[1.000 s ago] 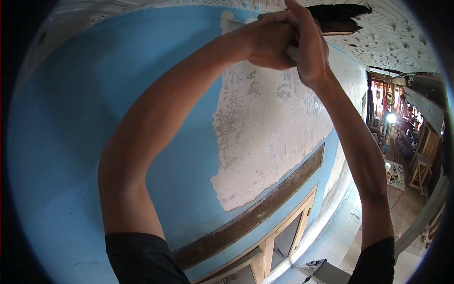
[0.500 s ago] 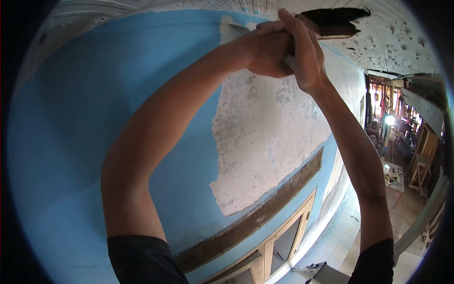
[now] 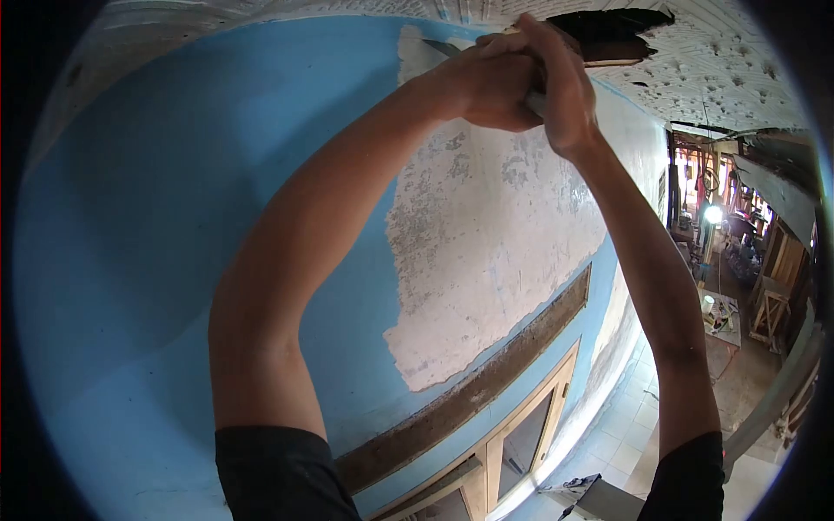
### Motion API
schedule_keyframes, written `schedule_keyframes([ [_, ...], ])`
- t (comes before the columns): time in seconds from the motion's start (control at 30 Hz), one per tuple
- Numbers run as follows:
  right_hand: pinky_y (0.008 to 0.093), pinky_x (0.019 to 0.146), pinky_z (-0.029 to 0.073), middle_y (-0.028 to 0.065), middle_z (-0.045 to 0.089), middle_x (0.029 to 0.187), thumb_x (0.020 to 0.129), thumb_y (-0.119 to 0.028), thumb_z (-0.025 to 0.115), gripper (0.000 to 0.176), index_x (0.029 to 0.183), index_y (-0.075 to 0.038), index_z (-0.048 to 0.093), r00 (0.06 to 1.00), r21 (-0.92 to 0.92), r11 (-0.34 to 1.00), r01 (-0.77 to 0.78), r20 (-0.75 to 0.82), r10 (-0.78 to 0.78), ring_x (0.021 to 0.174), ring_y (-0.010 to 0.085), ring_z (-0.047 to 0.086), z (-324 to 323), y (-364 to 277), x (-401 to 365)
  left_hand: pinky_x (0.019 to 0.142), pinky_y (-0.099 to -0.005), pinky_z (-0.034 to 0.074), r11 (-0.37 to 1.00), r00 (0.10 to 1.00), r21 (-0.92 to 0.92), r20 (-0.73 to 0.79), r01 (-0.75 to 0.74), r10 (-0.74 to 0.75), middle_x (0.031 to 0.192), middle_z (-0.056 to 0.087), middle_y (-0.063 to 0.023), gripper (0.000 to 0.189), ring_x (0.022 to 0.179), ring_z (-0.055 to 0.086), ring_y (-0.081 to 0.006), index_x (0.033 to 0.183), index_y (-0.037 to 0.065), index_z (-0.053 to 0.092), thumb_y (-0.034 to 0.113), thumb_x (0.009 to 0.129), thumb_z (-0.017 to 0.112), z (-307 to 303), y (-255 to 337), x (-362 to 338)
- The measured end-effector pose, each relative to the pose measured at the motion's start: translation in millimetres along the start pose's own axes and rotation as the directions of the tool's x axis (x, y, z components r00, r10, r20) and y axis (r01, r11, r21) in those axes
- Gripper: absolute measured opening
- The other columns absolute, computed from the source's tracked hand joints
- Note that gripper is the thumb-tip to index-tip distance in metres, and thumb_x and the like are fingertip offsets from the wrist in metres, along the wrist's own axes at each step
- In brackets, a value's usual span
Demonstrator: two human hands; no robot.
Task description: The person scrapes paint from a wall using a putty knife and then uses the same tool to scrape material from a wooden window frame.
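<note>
High on the wall, my left hand (image 3: 499, 89) is closed around a scraper, with its grey metal blade (image 3: 439, 47) showing past the fingers. The light butt of the scraper's handle (image 3: 536, 105) sticks out between my hands. My right hand (image 3: 566, 91) wraps over that handle end and the left hand's fingers; part of its grip is hidden. The blade lies against the wall near the ceiling, at the border between blue paint (image 3: 287, 87) and a bare, mottled whitish patch (image 3: 478, 234).
A dark ragged hole (image 3: 617, 24) opens in the textured ceiling (image 3: 721, 74) beside my hands. Below the patch run a brown recessed strip (image 3: 478, 399) and a wooden window frame (image 3: 493, 469). Far right, a lit bulb (image 3: 713, 214) hangs over a cluttered work area with a wooden stool (image 3: 770, 308).
My left forearm and elbow have shifted right, and the scraper blade has slid slightly along the wall. Both hands keep their hold. The view has tilted a little.
</note>
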State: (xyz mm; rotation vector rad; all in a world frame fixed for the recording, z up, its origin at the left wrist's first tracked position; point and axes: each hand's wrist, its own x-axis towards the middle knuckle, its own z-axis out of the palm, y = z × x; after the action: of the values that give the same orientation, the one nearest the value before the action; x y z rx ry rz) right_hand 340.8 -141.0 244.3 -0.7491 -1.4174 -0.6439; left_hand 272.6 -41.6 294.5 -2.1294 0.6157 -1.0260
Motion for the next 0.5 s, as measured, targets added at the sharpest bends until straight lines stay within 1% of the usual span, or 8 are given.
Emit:
schedule_keyframes([
  [0.07, 0.0297, 0.098, 0.04, 0.0128, 0.066, 0.103, 0.1, -0.039, 0.035, 0.05, 0.099, 0.001, 0.066, 0.997, 0.129, 0.988, -0.082, 0.019, 0.08, 0.101, 0.0168, 0.058, -3.0, -2.9, 0.3, 0.106, -0.0355, 0.04, 0.991, 0.991, -0.083, 0.097, 0.102, -0.094, 0.105, 0.07, -0.0038, 0.025, 0.11, 0.06, -0.0198, 0.097, 0.013, 0.072, 0.03, 0.079, 0.066, -1.7, 2.5, 7.0],
  [0.17, 0.0303, 0.098, 0.04, 0.0127, 0.066, 0.101, 0.101, -0.038, 0.034, 0.05, 0.098, 0.0, 0.066, 0.98, -0.025, 1.0, -0.014, -0.2, 0.008, 0.098, 0.0177, 0.059, 4.8, 15.6, 0.4, 0.106, -0.0365, 0.04, 0.978, 0.986, 0.176, -0.098, -0.116, 0.135, 0.105, 0.07, -0.0031, 0.026, 0.111, 0.06, -0.0193, 0.097, 0.014, 0.072, 0.032, 0.08, 0.065, 6.6, -5.8, -3.9],
  [0.23, 0.0356, 0.093, 0.045, 0.0147, 0.064, 0.096, 0.101, -0.03, 0.038, 0.039, 0.106, 0.001, 0.061, 0.899, -0.248, 0.864, 0.438, 0.095, -0.428, 0.093, 0.0237, 0.06, -6.5, 13.7, 7.3, 0.105, -0.0369, 0.04, 0.995, 0.998, 0.088, -0.038, -0.039, 0.042, 0.105, 0.07, -0.003, 0.027, 0.111, 0.06, -0.0193, 0.097, 0.014, 0.072, 0.033, 0.08, 0.065, 5.6, -3.9, 1.1],
  [0.3, 0.0393, 0.09, 0.047, 0.0156, 0.062, 0.096, 0.1, -0.017, 0.042, 0.026, 0.115, -0.002, 0.057, 0.869, -0.011, 0.883, 0.468, 0.186, -0.458, 0.089, 0.0273, 0.06, -8.0, 18.9, 22.6, 0.106, -0.0371, 0.04, 0.999, 0.998, 0.043, -0.061, -0.021, 0.024, 0.105, 0.07, -0.0032, 0.027, 0.11, 0.06, -0.0198, 0.098, 0.014, 0.073, 0.033, 0.079, 0.065, 4.9, -7.1, 6.4],
  [0.37, 0.0388, 0.089, 0.047, 0.0149, 0.062, 0.095, 0.1, -0.019, 0.044, 0.026, 0.11, -0.001, 0.059, 0.972, 0.085, 0.976, 0.2, 0.105, -0.208, 0.089, 0.0265, 0.06, -5.2, 3.5, 19.4, 0.106, -0.0367, 0.04, 0.999, 0.994, 0.001, -0.097, -0.043, 0.043, 0.106, 0.07, -0.0032, 0.028, 0.11, 0.06, -0.0206, 0.1, 0.015, 0.072, 0.032, 0.079, 0.065, 5.2, -11.1, 4.7],
  [0.43, 0.0376, 0.089, 0.046, 0.0144, 0.063, 0.093, 0.1, -0.024, 0.044, 0.029, 0.102, 0.0, 0.061, 0.949, 0.02, 0.956, 0.294, 0.116, -0.294, 0.09, 0.0253, 0.06, -7.0, 3.3, 10.3, 0.106, -0.0363, 0.04, 0.998, 0.996, -0.05, -0.091, -0.023, 0.019, 0.107, 0.07, -0.0033, 0.028, 0.11, 0.06, -0.0211, 0.101, 0.015, 0.072, 0.032, 0.079, 0.066, 11.8, -3.9, 2.2],
  [0.47, 0.0367, 0.088, 0.046, 0.0141, 0.064, 0.092, 0.1, -0.028, 0.044, 0.035, 0.097, 0.001, 0.063, 0.835, -0.086, 0.838, 0.539, 0.184, -0.518, 0.09, 0.0245, 0.06, -16.5, 15.4, 14.2, 0.106, -0.0362, 0.04, 0.999, 0.994, -0.046, -0.11, -0.013, 0.008, 0.107, 0.07, -0.0035, 0.028, 0.11, 0.06, -0.0215, 0.101, 0.015, 0.072, 0.031, 0.078, 0.066, 15.3, -1.1, 7.5],
  [0.5, 0.0359, 0.088, 0.046, 0.0139, 0.064, 0.091, 0.1, -0.032, 0.044, 0.039, 0.092, 0.001, 0.064, 0.828, -0.085, 0.831, 0.55, 0.187, -0.529, 0.09, 0.0239, 0.06, -17.5, 13.1, 18.3, 0.106, -0.0361, 0.041, 1.0, 0.992, -0.021, -0.124, -0.02, 0.017, 0.107, 0.07, -0.0037, 0.029, 0.11, 0.06, -0.0218, 0.101, 0.015, 0.072, 0.031, 0.078, 0.066, 13.7, -3.4, 11.0],
])
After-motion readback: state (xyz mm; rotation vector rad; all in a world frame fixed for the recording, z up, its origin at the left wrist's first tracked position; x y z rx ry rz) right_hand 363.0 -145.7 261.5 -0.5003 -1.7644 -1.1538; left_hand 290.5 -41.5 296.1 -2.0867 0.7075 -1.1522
